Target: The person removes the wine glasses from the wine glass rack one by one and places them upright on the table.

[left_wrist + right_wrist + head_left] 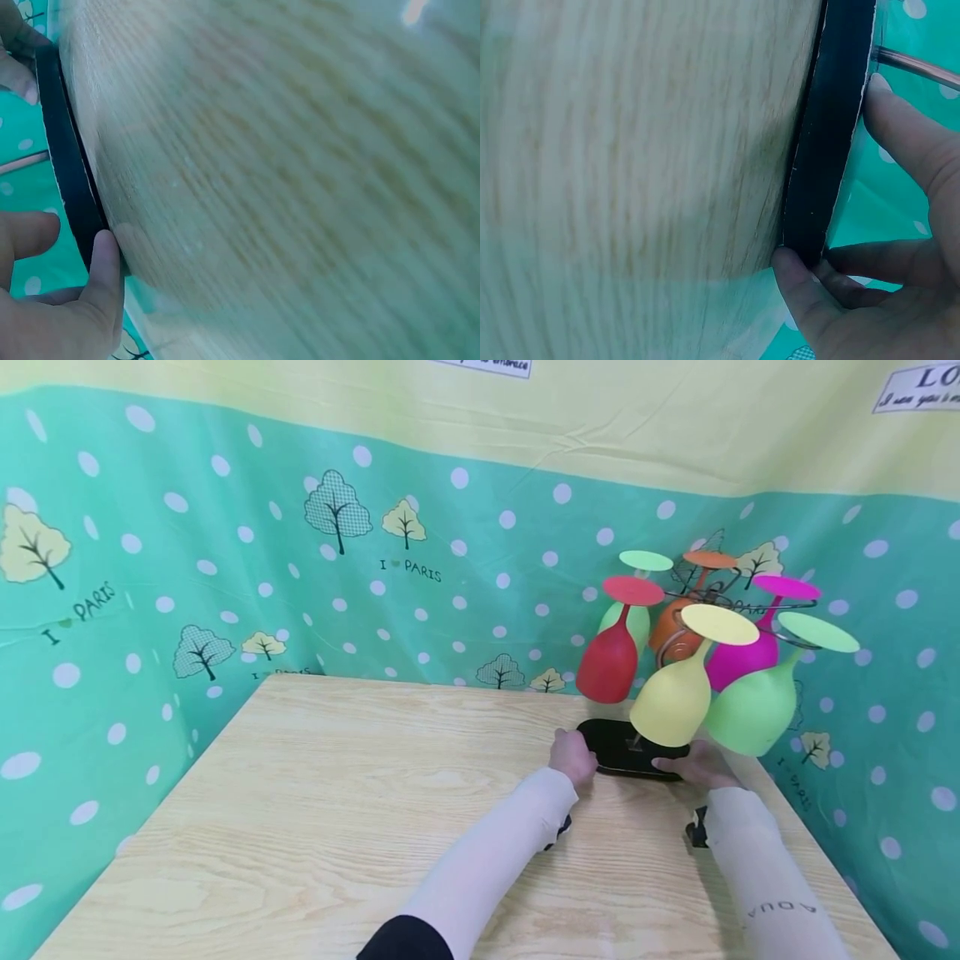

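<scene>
Black base (618, 748): is sitting low at the far right part of the table (315, 793), between the two hands; whether its whole underside is touching the wood, one cannot tell
Left hand (573, 757): is gripping the left end of the base, fingers bending round it; in the left wrist view one fingertip is pressing at the lower edge while the thumb is reaching over the upper side
Right hand (701, 766): is holding the right end between thumb and fingers, the thumb lying along the upper side near the metal stem (922, 69), the fingertips reaching to the lower edge
Wire rack (795, 604): is standing above the base and carrying six goblets upside down, feet uppermost
Goblets in front: red goblet (609, 670) is hanging at the left, yellow goblet (670, 706) over the base, light green goblet (753, 714) at the right, above the right hand
Goblets behind: pale green goblet (635, 625), orange goblet (670, 628) and magenta goblet (746, 662) are hanging nearer the cloth
Sleeves: pale left sleeve (491, 852) and right sleeve (765, 868) are covering the forearms
Cloth (247, 477): is surrounding the table, showing dots and trees
</scene>
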Motion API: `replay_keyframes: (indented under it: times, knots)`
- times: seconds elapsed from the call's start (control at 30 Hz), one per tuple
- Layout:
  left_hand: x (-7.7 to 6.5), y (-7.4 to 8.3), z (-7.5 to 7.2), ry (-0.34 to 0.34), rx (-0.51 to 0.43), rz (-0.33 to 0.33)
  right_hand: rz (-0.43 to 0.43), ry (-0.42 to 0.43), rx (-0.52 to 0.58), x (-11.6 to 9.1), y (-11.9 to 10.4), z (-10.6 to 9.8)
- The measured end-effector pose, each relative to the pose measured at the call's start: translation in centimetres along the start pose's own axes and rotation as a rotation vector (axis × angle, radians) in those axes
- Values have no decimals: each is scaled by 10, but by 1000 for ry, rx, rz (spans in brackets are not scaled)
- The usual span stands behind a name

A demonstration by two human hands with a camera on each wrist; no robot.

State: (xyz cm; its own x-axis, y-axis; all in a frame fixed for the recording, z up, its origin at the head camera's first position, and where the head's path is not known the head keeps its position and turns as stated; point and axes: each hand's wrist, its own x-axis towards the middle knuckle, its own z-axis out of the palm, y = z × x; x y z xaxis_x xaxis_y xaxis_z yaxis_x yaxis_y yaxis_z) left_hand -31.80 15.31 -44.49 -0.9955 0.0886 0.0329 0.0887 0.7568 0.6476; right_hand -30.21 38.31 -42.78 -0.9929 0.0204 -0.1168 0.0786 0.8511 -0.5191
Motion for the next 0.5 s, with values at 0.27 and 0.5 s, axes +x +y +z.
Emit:
replay_keyframes:
  times: [0.27,0.5]
  knots:
    - [4,-5,0,0,-38,-38,-19,5,16,1,-1,2]
    - [5,-8,-2,12,-20,-48,-39,7,22,-2,-4,3]
